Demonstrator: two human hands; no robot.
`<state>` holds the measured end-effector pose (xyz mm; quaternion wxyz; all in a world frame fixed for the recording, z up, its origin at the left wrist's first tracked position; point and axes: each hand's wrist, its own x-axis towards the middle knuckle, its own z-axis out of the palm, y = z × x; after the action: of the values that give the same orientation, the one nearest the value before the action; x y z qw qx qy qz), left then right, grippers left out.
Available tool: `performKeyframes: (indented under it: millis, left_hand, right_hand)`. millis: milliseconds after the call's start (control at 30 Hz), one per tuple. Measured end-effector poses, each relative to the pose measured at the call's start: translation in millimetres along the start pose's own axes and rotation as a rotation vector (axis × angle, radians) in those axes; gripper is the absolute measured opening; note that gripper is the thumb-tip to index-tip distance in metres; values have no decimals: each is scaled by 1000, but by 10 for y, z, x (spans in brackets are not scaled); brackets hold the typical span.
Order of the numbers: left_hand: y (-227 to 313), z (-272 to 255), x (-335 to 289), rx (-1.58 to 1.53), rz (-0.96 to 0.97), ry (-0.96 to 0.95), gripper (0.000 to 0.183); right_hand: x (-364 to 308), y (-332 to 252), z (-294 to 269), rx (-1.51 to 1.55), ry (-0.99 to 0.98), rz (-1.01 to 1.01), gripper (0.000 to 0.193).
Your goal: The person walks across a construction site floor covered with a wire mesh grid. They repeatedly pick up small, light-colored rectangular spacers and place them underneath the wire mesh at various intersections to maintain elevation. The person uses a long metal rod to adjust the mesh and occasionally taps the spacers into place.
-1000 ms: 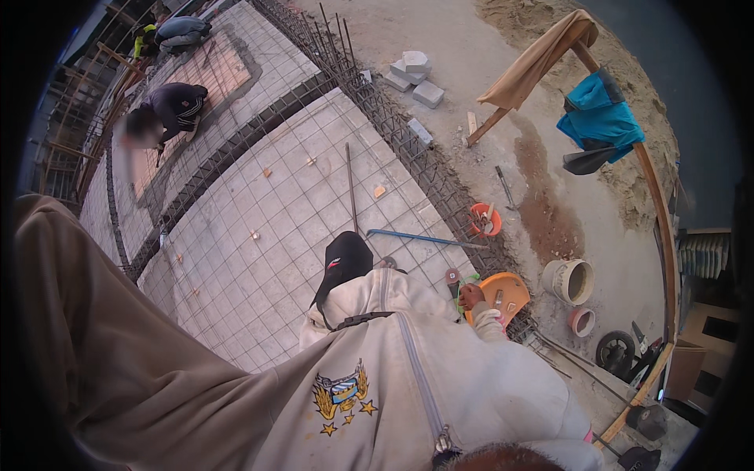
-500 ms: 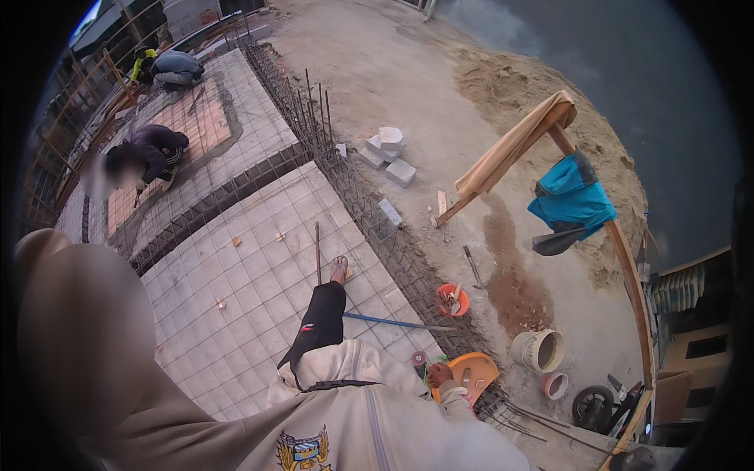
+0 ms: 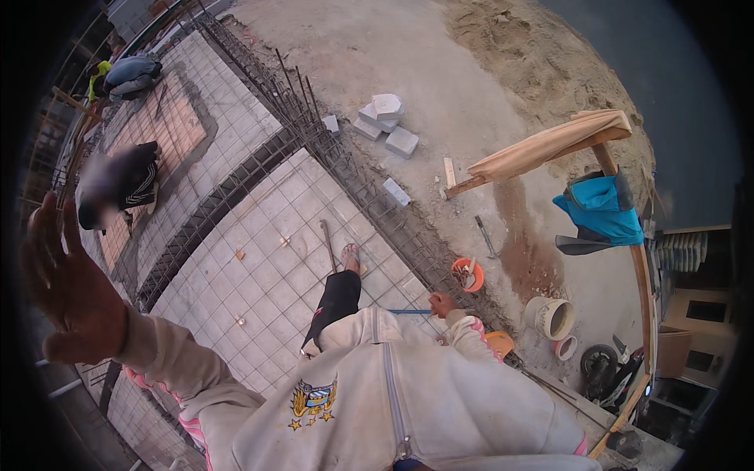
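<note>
My left hand [image 3: 75, 294] is raised at the left, its fingers stretched out and spread, with nothing in it. My right hand [image 3: 444, 304] is in front of my body, its fingers curled; whether anything is in them is hidden. In the picture it overlaps one end of a blue rod [image 3: 410, 312] lying on the steel mesh [image 3: 271, 271]. An orange basin [image 3: 499, 343] shows partly behind my right sleeve. My foot [image 3: 350, 257] in a sandal stands on the mesh beside a thin bar with a bent end [image 3: 327, 245].
Two people [image 3: 118, 184] [image 3: 132, 74] crouch on the slab at the far left. A rebar beam cage [image 3: 353, 184] with upright bars edges the slab. Beyond are grey blocks [image 3: 402, 142], an orange bucket [image 3: 468, 275], a white bucket [image 3: 550, 317] and a wooden frame with a blue cloth [image 3: 601, 208].
My left arm has swung up and outward, and the hand has come into view. My right hand has moved up and away from the orange basin. My view has shifted slightly.
</note>
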<state>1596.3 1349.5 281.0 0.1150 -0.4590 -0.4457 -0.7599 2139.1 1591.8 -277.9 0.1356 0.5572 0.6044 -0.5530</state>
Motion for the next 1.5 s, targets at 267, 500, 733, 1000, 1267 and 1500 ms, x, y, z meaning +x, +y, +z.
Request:
performKeyframes:
  millis: [267, 500, 733, 1000, 1267, 1500]
  left_hand:
    - [-2842, -1042, -2151, 302, -1039, 313, 51]
    - [-3084, -1243, -4267, 387, -1721, 133, 52]
    - [-2817, -1234, -5285, 320, -2001, 217, 46]
    - [-3769, -1104, -5312, 424, -1669, 526, 43]
    - [-5263, 125, -5467, 818, -1321, 753, 44]
    - [-6221, 2661, -5297, 955, -1682, 471, 47]
  right_hand:
    - [527, -1438, -933, -135, 195, -245, 23]
    - [429, -1024, -1259, -266, 166, -110, 29]
    - [1144, -691, -1771, -414, 66, -346, 38]
    - [2652, -2702, -2691, -379, 22, 36, 27]
    - [5485, -3300, -4329, -464, -90, 61, 24]
    - [7467, -3740, -5170, -614, -296, 65, 27]
